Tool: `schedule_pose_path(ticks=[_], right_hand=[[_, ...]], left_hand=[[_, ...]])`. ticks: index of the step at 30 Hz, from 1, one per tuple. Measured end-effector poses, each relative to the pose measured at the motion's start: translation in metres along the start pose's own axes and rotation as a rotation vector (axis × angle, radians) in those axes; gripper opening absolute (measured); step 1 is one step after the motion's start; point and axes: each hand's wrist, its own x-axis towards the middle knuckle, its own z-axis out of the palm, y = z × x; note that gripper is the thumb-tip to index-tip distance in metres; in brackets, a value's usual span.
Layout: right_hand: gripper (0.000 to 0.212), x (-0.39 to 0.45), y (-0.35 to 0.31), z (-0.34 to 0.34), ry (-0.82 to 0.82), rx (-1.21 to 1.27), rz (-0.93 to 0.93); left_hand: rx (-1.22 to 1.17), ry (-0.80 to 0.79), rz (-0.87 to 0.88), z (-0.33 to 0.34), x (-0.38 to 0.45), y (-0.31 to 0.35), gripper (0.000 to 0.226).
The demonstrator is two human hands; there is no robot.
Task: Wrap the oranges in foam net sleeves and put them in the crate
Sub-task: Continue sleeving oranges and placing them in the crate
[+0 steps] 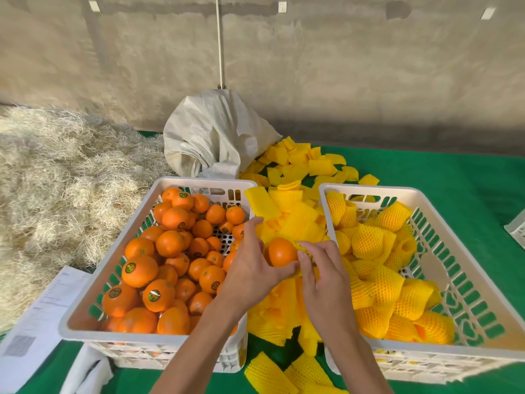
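Between the two white crates, above the heap of loose sleeves on the green bench, we hold one orange (281, 253) half-entered into a yellow foam net sleeve (305, 250). Our left hand (250, 268) cups the fruit from its left and underside, fingers curled round it and the thumb pressing near the sleeve's mouth. Our right hand (324, 275) pinches the sleeve's rim between thumb and fingers, bunching the net against the orange's right side. To do this step well, we judge that we should spread the mouth wide with the right fingers, then roll the net evenly over the fruit while the left hand turns and steadies it, so the foam does not tear or ride up lopsided. Both forearms come up from the near edge and converge, wrists slightly bent inward. Just left, the left crate (85, 305) is full of bare oranges (170, 243), many with round stickers. Just right, the right crate (480, 282) already holds a good number of wrapped oranges (377, 288), where this one belongs next. More sleeves (298, 163) spill toward the far edge beside a white woven sack (216, 137), with straw (56, 172) at the far left corner.
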Motion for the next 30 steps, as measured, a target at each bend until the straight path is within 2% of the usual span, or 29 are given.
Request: schedule_pose_path(ticks=[3, 5, 7, 9, 12, 13, 15, 17, 19, 22, 23, 27, 30], right_hand=[[0.027, 0.0, 0.0, -0.001, 0.039, -0.099, -0.182], [0.028, -0.004, 0.0, 0.001, 0.087, -0.089, -0.199], [0.027, -0.006, 0.0, 0.004, 0.128, 0.002, -0.083], [0.024, -0.006, -0.003, 0.007, 0.126, 0.142, 0.134], [0.018, -0.002, -0.004, 0.007, 0.054, 0.51, 0.41], [0.018, 0.0, -0.002, 0.006, 0.053, 0.578, 0.454], [0.022, 0.004, 0.003, 0.005, 0.044, 0.564, 0.481], [0.025, 0.006, 0.009, 0.003, 0.042, 0.484, 0.462], [0.024, 0.007, 0.012, 0.001, 0.045, 0.384, 0.399], [0.021, 0.008, 0.008, -0.002, 0.061, 0.277, 0.289], [0.021, 0.007, 0.006, -0.004, 0.073, 0.252, 0.247], [0.019, 0.005, -0.005, -0.007, 0.133, 0.049, 0.019], [0.021, 0.007, -0.01, -0.008, 0.169, 0.042, -0.001]], left_hand=[[0.105, -0.02, 0.058, 0.0, 0.002, 0.001, 0.074], [0.091, 0.006, 0.067, -0.001, 0.004, 0.003, 0.072], [0.083, 0.033, 0.079, 0.0, 0.006, 0.007, 0.072], [0.048, 0.026, 0.055, 0.003, 0.006, 0.01, 0.071], [-0.181, -0.047, -0.021, 0.002, 0.008, 0.01, 0.076], [-0.258, -0.099, -0.057, 0.0, 0.009, 0.009, 0.079], [-0.383, -0.212, -0.125, -0.004, 0.01, 0.009, 0.083], [-0.474, -0.25, -0.152, -0.004, 0.013, 0.008, 0.08], [-0.474, -0.204, -0.155, -0.003, 0.016, 0.008, 0.072], [-0.378, -0.105, -0.107, 0.005, 0.017, 0.005, 0.041], [-0.361, -0.08, -0.103, 0.008, 0.017, 0.005, 0.039], [-0.408, 0.04, -0.151, 0.018, 0.018, 0.008, 0.054], [-0.415, 0.122, -0.081, 0.025, 0.017, 0.015, 0.067]])
